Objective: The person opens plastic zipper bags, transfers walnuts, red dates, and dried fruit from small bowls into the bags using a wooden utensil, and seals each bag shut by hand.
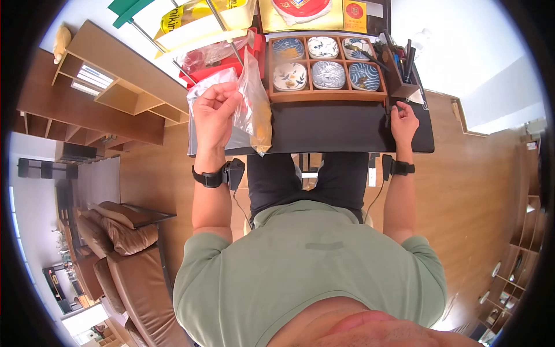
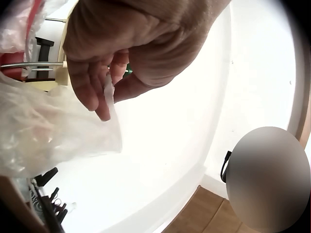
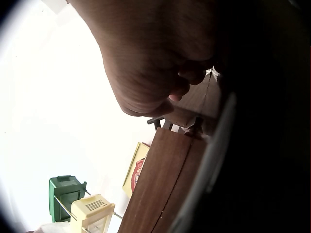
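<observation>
My left hand [image 1: 215, 115] is raised over the table's left front part, thumb and fingertips pinching the rim of a clear plastic bag [image 1: 247, 107]. Yellowish-brown contents show low in the bag. In the left wrist view, the bag [image 2: 53, 128] spreads out beside the left hand [image 2: 131, 48], its edge between the fingers. At the table's right front edge is my right hand [image 1: 404, 122], with loosely curled fingers and no object visible in it. The right hand [image 3: 150, 63] is partly in shadow in the right wrist view.
A wooden compartment tray [image 1: 328, 96] with several patterned dishes lies mid-table [image 1: 324, 127]. At its right stands a pen holder [image 1: 403, 88]; at its left, a red container [image 1: 260, 55]. Behind are a rack with a cream bin [image 1: 202, 33] and a gold box [image 1: 272, 22].
</observation>
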Tool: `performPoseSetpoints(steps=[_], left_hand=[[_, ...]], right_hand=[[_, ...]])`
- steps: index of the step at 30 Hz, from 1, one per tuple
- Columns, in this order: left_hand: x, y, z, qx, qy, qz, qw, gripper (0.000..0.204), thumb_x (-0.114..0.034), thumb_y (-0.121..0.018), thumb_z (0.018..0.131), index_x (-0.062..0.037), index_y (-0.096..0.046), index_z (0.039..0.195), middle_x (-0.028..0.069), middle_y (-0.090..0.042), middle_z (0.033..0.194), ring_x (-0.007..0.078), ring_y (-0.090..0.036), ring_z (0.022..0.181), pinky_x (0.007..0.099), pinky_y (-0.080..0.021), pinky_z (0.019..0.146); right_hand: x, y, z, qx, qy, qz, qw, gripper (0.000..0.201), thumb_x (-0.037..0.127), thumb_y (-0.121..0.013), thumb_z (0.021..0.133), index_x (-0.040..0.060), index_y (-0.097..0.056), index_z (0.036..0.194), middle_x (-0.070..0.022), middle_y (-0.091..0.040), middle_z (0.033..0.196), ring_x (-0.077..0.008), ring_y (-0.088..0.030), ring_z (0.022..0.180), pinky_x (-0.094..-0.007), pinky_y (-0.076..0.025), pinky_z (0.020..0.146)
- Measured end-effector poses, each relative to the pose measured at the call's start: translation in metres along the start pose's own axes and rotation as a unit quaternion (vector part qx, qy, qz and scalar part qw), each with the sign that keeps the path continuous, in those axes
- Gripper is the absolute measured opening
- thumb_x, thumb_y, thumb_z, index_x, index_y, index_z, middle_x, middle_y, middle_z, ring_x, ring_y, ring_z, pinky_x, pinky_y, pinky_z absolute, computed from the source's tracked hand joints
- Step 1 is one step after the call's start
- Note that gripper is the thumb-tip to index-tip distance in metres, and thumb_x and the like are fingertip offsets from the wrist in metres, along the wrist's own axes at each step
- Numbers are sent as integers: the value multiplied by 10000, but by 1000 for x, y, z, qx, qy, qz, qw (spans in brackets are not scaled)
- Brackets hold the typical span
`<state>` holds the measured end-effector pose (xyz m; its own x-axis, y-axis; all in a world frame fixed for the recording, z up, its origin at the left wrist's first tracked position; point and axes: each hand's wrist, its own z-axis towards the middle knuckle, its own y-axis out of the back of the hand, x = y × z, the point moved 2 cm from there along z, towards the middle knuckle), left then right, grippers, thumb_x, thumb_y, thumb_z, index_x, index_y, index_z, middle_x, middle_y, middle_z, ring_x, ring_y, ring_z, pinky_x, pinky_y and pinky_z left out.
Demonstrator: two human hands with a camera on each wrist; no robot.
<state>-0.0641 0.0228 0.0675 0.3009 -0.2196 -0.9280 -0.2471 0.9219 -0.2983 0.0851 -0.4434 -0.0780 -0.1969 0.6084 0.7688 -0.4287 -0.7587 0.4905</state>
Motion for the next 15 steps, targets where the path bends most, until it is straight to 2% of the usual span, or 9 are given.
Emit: performPoseSetpoints(steps=[7, 11, 15], left_hand=[[19, 4, -7, 39, 46, -44, 997, 229, 91, -707, 914, 52, -698, 1139, 84, -740, 961, 149, -698, 864, 266, -566, 829], [37, 3, -11, 35, 82, -62, 994, 232, 92, -718, 904, 25, -721, 1126, 69, -747, 960, 101, -688, 834, 235, -559, 793], [41, -6, -17, 58, 115, -114, 985, 206, 85, -679, 937, 33, -712, 1133, 83, -750, 990, 120, -710, 858, 264, -585, 796]], right_hand=[[-1, 0, 1, -1, 2, -9, 1000, 234, 148, -760, 885, 11, -748, 1073, -23, -582, 580, -104, -535, 518, -290, -457, 554], [-2, 0, 1, 1, 15, -21, 1000, 234, 156, -757, 889, 11, -749, 1072, -25, -575, 577, -103, -529, 517, -295, -451, 549], [-1, 0, 1, 1, 20, -24, 1000, 233, 156, -755, 893, 13, -750, 1076, -17, -556, 568, -102, -514, 511, -293, -441, 544]])
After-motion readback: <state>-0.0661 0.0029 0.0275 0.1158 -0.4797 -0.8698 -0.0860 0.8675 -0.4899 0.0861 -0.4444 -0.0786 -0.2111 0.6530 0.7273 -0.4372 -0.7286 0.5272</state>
